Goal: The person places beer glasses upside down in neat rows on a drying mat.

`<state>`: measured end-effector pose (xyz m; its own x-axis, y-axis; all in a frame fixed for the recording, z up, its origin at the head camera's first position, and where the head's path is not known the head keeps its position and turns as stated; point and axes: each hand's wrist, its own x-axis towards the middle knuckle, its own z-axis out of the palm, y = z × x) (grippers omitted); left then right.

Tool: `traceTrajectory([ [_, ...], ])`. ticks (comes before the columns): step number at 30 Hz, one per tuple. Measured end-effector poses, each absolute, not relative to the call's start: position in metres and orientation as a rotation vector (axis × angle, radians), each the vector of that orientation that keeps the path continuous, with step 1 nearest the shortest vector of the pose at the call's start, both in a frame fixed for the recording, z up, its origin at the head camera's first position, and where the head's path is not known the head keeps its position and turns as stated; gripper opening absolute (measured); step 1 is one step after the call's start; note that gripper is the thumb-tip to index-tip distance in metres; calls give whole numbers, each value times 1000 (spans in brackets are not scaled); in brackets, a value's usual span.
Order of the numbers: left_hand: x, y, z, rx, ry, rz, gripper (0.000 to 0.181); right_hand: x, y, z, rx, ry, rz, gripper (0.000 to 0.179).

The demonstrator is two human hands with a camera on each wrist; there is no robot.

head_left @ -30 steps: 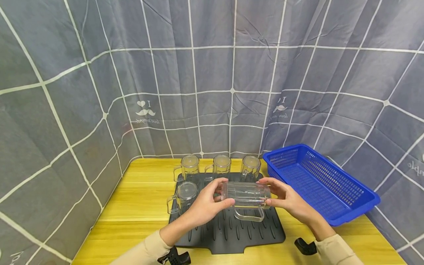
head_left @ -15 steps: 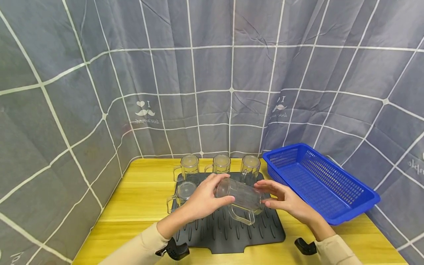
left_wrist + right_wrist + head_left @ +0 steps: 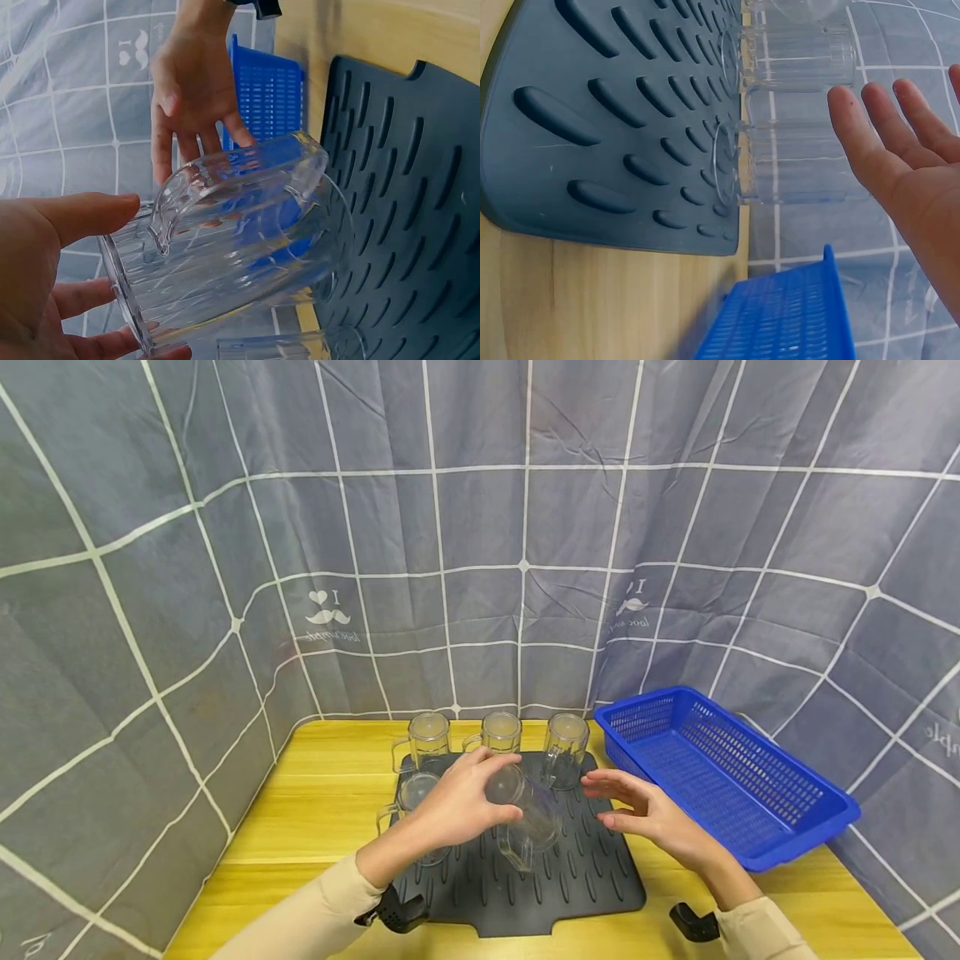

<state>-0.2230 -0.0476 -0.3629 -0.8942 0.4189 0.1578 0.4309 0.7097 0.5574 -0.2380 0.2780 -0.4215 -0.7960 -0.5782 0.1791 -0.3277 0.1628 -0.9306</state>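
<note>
My left hand [image 3: 465,806] grips a clear glass mug [image 3: 536,818] around its base end, thumb on one side and fingers on the other. The mug hangs tilted, mouth downward, over a black ridged drying mat [image 3: 570,889]; its handle [image 3: 240,169] points toward me in the head view. My right hand [image 3: 648,818] is apart from the mug, to its right, with fingers spread and nothing in them. In the right wrist view, that hand [image 3: 911,161] is near upside-down mugs on the mat.
Three upturned glass mugs stand along the mat's back edge, including a right one [image 3: 567,743]. Another mug [image 3: 416,793] is at the left, partly behind my left hand. A blue plastic basket [image 3: 806,845] sits at the right, against the grey curtain [image 3: 480,527].
The mug has turned from lying level between both hands to tilted mouth down, held by the left hand. My right hand has let go of it.
</note>
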Motion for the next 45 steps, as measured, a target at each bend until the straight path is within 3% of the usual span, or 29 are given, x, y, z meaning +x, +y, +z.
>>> traceTrajectory([
  [45, -245, -31, -384, -779, -3063, -690, 65, -239, 275, -430, -800, 2289, -1623, 52],
])
